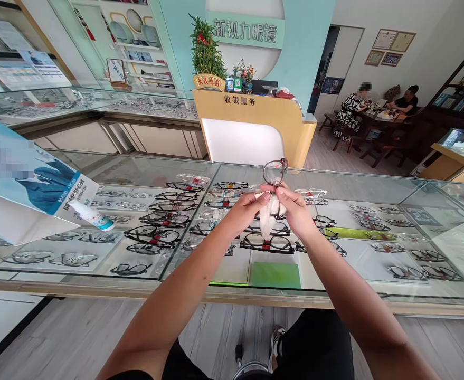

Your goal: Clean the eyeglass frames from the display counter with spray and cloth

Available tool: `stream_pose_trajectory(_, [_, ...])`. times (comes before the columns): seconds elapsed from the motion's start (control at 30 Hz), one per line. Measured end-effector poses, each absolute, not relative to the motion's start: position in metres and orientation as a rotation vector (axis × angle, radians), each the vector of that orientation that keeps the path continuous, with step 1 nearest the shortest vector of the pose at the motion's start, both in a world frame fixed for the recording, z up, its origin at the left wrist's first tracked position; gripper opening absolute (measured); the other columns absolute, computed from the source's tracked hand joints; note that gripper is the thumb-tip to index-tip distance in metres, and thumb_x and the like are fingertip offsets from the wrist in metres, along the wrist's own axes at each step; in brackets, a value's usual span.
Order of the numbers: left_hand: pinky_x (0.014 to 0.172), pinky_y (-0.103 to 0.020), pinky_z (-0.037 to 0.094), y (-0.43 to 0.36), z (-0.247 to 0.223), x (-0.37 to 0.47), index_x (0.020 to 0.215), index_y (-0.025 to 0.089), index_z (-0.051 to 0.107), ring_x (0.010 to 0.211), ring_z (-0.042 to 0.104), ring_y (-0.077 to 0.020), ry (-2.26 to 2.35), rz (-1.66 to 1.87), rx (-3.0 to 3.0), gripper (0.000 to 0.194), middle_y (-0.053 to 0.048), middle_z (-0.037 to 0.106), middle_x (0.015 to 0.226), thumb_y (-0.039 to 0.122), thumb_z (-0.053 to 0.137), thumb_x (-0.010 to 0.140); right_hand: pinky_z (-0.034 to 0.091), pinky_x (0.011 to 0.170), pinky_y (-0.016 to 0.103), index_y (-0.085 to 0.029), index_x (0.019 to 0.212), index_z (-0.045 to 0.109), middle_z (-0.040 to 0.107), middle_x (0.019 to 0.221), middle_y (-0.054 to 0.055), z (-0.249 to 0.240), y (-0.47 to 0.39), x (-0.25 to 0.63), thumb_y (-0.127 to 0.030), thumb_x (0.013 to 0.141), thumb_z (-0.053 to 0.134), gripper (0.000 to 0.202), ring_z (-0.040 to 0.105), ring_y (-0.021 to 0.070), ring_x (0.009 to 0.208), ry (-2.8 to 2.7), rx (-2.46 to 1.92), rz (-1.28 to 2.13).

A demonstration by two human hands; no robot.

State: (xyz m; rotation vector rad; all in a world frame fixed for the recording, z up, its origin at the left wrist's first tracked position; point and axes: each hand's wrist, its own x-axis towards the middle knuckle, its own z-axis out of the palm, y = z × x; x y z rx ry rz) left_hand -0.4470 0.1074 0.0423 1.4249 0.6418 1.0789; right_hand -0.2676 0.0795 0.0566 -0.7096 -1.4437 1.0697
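Note:
Both my hands are raised close together over the glass display counter. My left hand (254, 204) has its fingers pressed round a pale cloth (267, 219) that hangs down between the hands. My right hand (291, 206) grips a pair of dark-framed glasses (275, 173), held upright with one round lens above the fingers. Part of the cloth lies against the lower part of the glasses; the exact finger contact there is hidden. Rows of eyeglasses (266, 243) lie in the counter below.
The glass counter (232, 295) runs across in front of me. On its left stand a white bottle (93, 216) and a blue-and-white display card (37, 179). Beyond are a wooden cashier desk (295, 132) and two people seated at a table (382, 120).

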Motion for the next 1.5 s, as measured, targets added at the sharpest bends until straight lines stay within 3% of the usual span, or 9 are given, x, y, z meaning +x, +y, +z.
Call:
stream_pose_trajectory(0.1, [0.062,-0.032,0.037,0.108,0.041,-0.448,0.072,0.021,0.064,0.06,0.044,-0.0146,0.649,1.075,1.431,0.075,0.002,0.051,0.065,0.091,0.09,0.083,0.057,0.117,0.046,-0.031,0.109,0.096,0.073,0.125,0.008,0.056,0.08,-0.268,-0.085,0.098,0.079,0.057,0.067,0.0301,0.126,-1.428,-0.703,1.107])
stream_pose_trajectory(0.27, [0.064,-0.033,0.044,0.109,0.04,-0.45,0.074,0.021,0.069,0.064,0.055,-0.0186,0.636,1.056,1.438,0.069,0.0,0.057,0.067,0.086,0.093,0.083,0.056,0.12,0.047,-0.03,0.105,0.095,0.078,0.122,0.007,0.056,0.078,-0.269,-0.078,0.098,0.082,0.05,0.069,0.031,0.13,-1.354,-0.675,1.18])
stream_pose_trajectory(0.5, [0.073,-0.031,0.048,0.105,0.048,-0.452,0.092,0.017,0.079,0.078,0.063,-0.0194,0.514,0.972,1.469,0.065,-0.004,0.071,0.084,0.079,0.096,0.085,0.061,0.111,0.043,-0.027,0.096,0.092,0.082,0.122,0.007,0.062,0.075,-0.269,-0.076,0.091,0.088,0.049,0.072,0.0306,0.125,-1.252,-0.71,1.258])
stream_pose_trajectory(0.73, [0.077,-0.029,0.05,0.102,0.052,-0.454,0.106,0.015,0.08,0.084,0.064,-0.0181,0.517,0.936,1.49,0.063,-0.004,0.075,0.093,0.06,0.111,0.074,0.058,0.112,0.044,-0.029,0.094,0.093,0.087,0.119,0.005,0.064,0.075,-0.269,-0.078,0.087,0.092,0.049,0.072,0.0335,0.133,-1.199,-0.721,1.252])
stream_pose_trajectory(0.87, [0.076,-0.028,0.051,0.099,0.055,-0.45,0.106,0.015,0.079,0.084,0.065,-0.0175,0.545,0.951,1.496,0.064,-0.003,0.075,0.094,0.059,0.111,0.072,0.059,0.108,0.042,-0.031,0.095,0.096,0.088,0.115,0.004,0.066,0.074,-0.273,-0.079,0.08,0.097,0.051,0.074,0.0329,0.126,-1.153,-0.685,1.282])
stream_pose_trajectory(1.0, [0.073,-0.028,0.052,0.097,0.054,-0.445,0.108,0.016,0.079,0.082,0.065,-0.0177,0.61,0.989,1.468,0.069,-0.002,0.076,0.093,0.058,0.113,0.065,0.06,0.102,0.04,-0.032,0.101,0.097,0.087,0.112,0.003,0.063,0.074,-0.276,-0.079,0.082,0.096,0.05,0.075,0.0284,0.113,-1.129,-0.676,1.29])
stream_pose_trajectory(1.17, [0.068,-0.028,0.049,0.092,0.053,-0.44,0.107,0.016,0.08,0.077,0.063,-0.0169,0.665,1.045,1.445,0.065,-0.002,0.075,0.088,0.058,0.111,0.068,0.06,0.097,0.037,-0.035,0.11,0.099,0.085,0.109,0.002,0.058,0.074,-0.278,-0.078,0.083,0.098,0.051,0.073,0.0242,0.103,-1.101,-0.64,1.315])
stream_pose_trajectory(1.4, [0.072,-0.029,0.053,0.089,0.051,-0.43,0.1,0.018,0.08,0.077,0.066,-0.0176,0.631,1.174,1.351,0.059,-0.001,0.076,0.085,0.055,0.111,0.067,0.06,0.115,0.044,-0.034,0.114,0.097,0.087,0.133,0.005,0.054,0.073,-0.283,-0.083,0.087,0.092,0.057,0.075,0.0322,0.131,-1.132,-0.688,1.251])
stream_pose_trajectory(1.5, [0.073,-0.029,0.054,0.089,0.049,-0.426,0.098,0.018,0.081,0.077,0.067,-0.0174,0.609,1.228,1.303,0.059,0.0,0.076,0.085,0.059,0.11,0.068,0.059,0.12,0.048,-0.036,0.118,0.097,0.087,0.133,0.004,0.053,0.072,-0.285,-0.084,0.088,0.09,0.057,0.075,0.0337,0.135,-1.142,-0.697,1.242])
